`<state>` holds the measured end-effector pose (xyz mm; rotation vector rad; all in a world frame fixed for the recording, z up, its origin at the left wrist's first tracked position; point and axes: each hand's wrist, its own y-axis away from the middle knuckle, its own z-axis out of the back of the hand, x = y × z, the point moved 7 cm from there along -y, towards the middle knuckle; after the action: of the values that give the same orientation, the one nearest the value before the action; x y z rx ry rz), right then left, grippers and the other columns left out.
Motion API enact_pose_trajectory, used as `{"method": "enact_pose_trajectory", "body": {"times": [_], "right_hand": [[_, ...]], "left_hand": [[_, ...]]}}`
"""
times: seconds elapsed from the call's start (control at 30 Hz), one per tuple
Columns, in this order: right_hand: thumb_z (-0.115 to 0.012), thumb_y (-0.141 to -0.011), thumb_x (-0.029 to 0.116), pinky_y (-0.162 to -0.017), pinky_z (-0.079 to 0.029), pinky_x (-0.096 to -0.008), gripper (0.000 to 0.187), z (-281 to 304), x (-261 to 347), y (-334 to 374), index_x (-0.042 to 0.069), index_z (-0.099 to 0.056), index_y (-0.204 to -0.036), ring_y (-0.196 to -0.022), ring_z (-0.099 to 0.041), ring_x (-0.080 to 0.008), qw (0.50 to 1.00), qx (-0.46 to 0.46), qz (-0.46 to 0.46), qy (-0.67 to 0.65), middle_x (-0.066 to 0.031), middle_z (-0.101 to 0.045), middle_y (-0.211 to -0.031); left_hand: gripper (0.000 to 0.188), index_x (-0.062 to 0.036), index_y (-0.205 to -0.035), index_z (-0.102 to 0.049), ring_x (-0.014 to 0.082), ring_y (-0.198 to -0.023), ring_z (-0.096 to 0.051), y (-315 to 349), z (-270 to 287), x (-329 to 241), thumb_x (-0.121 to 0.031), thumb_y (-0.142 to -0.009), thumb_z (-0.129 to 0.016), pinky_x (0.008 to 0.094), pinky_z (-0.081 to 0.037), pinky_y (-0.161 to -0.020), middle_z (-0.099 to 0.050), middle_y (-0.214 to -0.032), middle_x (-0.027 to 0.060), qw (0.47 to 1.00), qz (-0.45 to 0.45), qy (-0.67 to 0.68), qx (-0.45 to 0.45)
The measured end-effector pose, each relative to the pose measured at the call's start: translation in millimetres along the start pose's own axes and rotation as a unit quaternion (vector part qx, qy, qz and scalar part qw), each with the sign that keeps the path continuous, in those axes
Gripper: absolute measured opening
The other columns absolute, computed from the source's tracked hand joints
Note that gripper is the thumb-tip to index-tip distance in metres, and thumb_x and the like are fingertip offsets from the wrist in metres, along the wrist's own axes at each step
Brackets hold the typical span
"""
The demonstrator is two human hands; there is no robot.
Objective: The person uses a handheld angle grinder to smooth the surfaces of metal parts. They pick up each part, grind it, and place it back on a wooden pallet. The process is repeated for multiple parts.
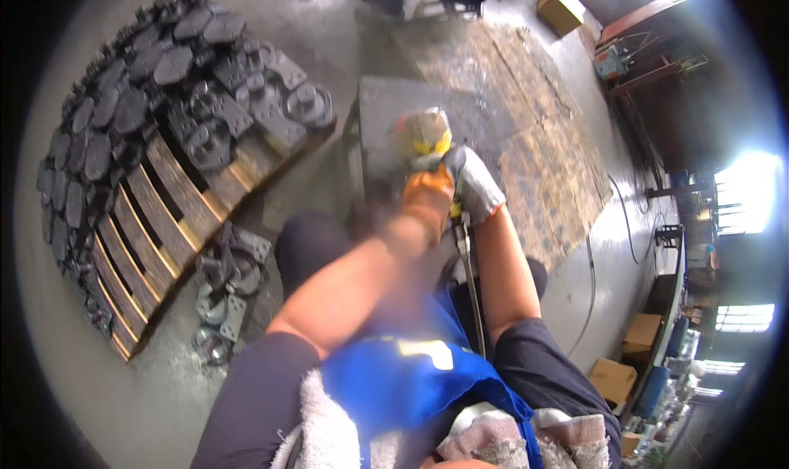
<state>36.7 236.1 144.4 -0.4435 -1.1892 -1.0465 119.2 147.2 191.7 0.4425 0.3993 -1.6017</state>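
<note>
Both my hands come together in front of me on a hand-held power tool [424,132] with a wide round head and yellow parts. It looks like an air grinder, though blur hides its working face. My left hand [429,183], in an orange glove, is closed on it from the left. On the right side my right hand [479,183], gloved in grey-white, wraps round its body. A hose [470,273] runs from the tool back toward my lap. Beneath the tool's head lies a dark flat metal bench top [385,99]. What lies under the head is hidden.
A wooden pallet [171,214] at the left carries a large heap of grey metal castings [136,111]. More metal parts [220,300] lie on the floor beside my left knee. Worn boards [546,152] cover the floor ahead right, with a cable [592,284] beyond. Cardboard boxes [612,380] stand at right.
</note>
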Motion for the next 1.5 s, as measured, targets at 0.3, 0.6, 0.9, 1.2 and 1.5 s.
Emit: {"method": "enact_pose_trajectory", "body": {"times": [0.3,0.6,0.9,1.2,1.5], "right_hand": [[-0.068,-0.088,0.008,-0.074,-0.053,-0.0293,0.022,-3.2,20.8,77.0,-0.001,-0.071,-0.108,-0.081,-0.065,-0.0138,0.973,-0.091,-0.162,-0.137,-0.0044,-0.071,-0.095],[-0.078,-0.082,0.006,-0.072,-0.053,-0.0300,0.027,-11.5,2.8,62.6,0.001,-0.070,-0.106,-0.077,-0.064,-0.0122,0.983,-0.051,-0.177,-0.029,-0.0024,-0.070,-0.091],[-0.081,-0.078,0.008,-0.074,-0.051,-0.0282,0.027,-14.2,14.3,47.8,0.000,-0.071,-0.102,-0.081,-0.063,-0.0109,0.981,-0.063,-0.181,-0.014,-0.0016,-0.070,-0.093],[-0.078,-0.082,0.009,-0.076,-0.052,-0.0286,0.025,-20.6,47.8,66.0,0.000,-0.071,-0.104,-0.081,-0.063,-0.0111,0.984,-0.066,-0.161,-0.026,-0.0018,-0.071,-0.094],[-0.077,-0.083,0.010,-0.073,-0.053,-0.0301,0.025,-6.9,9.7,63.7,0.000,-0.070,-0.106,-0.080,-0.064,-0.0130,0.973,-0.064,-0.166,-0.146,-0.0022,-0.070,-0.094]], "left_hand": [[0.037,-0.0100,-0.110,-0.065,0.0272,-0.086,-0.070,3.2,-89.0,-34.8,-0.042,-0.094,-0.053,0.0397,-0.054,-0.074,-0.070,-0.097,0.0146,0.992,-0.009,0.127,-0.001],[0.043,-0.0060,-0.112,-0.071,0.0332,-0.110,-0.063,36.7,-57.5,-32.7,-0.039,-0.098,-0.049,0.0443,-0.050,-0.088,-0.066,-0.116,0.0196,0.988,-0.009,0.080,0.130],[0.023,-0.0126,-0.100,-0.071,0.0297,-0.088,-0.071,1.4,-143.4,-20.6,-0.022,-0.094,-0.052,0.0423,-0.053,-0.079,-0.074,-0.094,0.0104,0.997,0.059,0.037,-0.039],[0.021,-0.0115,-0.098,-0.071,0.0296,-0.089,-0.071,13.4,-114.2,-26.2,-0.021,-0.093,-0.052,0.0427,-0.053,-0.077,-0.075,-0.092,0.0114,0.999,0.032,0.019,-0.020],[0.038,0.0002,-0.110,-0.064,0.0299,-0.089,-0.067,18.0,-64.9,-39.9,-0.018,-0.077,-0.071,0.0384,-0.053,-0.077,-0.067,-0.097,0.0138,0.997,-0.004,0.026,0.071]]}}
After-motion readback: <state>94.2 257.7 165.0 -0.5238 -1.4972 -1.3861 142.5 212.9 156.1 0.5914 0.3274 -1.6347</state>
